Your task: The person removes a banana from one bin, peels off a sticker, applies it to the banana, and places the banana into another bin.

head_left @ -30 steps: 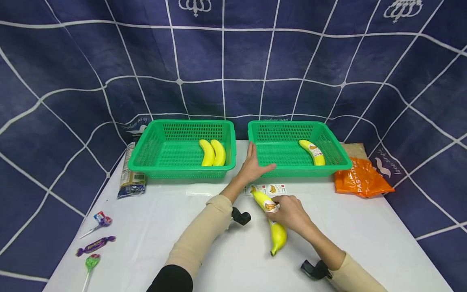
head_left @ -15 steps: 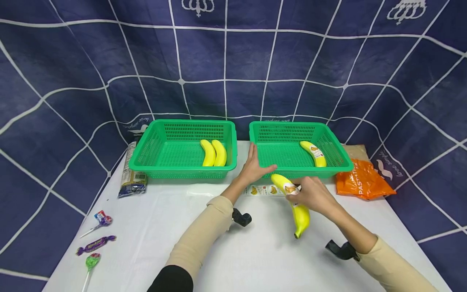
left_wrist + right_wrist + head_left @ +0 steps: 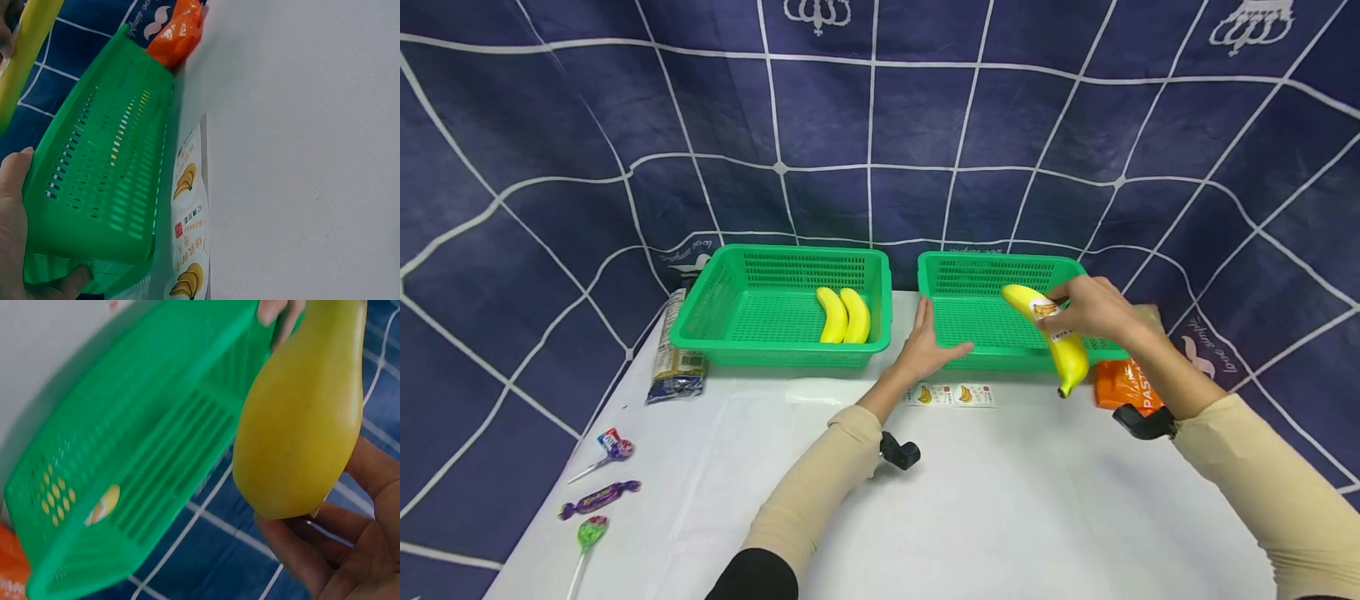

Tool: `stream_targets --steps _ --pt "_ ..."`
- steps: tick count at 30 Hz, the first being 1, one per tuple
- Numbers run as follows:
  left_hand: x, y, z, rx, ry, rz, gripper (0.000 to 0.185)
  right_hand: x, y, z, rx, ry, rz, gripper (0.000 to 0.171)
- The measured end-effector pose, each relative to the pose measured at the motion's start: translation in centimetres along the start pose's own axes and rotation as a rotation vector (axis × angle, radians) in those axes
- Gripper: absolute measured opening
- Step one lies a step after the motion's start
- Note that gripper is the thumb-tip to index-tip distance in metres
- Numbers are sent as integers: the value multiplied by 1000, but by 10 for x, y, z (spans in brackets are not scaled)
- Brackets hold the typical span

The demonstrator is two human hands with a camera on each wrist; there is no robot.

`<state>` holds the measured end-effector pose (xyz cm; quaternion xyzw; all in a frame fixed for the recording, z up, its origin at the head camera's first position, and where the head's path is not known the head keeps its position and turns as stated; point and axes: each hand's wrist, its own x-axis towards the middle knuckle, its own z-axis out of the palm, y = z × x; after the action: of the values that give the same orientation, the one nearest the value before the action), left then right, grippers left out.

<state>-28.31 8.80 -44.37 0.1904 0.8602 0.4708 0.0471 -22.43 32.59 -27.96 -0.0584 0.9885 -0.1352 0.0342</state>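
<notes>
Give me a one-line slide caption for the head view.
Right hand holds a stickered banana over the right basket; left hand rests on its front corner.

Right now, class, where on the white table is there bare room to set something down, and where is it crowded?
Bare: the near half of the table, between both sleeves. Crowded: the far edge with two green baskets, sticker strip and orange bag; sweets on the left.

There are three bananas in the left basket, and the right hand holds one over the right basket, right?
Not quite. The head view shows two bananas in the left basket, not three. The right hand does hold a banana over the right basket.
</notes>
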Motion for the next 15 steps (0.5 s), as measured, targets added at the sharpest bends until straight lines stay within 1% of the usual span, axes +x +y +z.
stream_targets --steps 4,7,10,15 --pt "1 0 2 -24 -2 -1 115 24 17 -15 -35 -28 1 58" --pt "1 -1 4 -25 -6 -9 115 41 29 -20 -44 -57 -13 58" --pt "-1 -1 4 -29 -5 -18 115 57 39 -21 -27 -97 -21 55" --pt "-1 0 1 -31 -4 -17 114 84 54 -18 -26 -128 -8 52"
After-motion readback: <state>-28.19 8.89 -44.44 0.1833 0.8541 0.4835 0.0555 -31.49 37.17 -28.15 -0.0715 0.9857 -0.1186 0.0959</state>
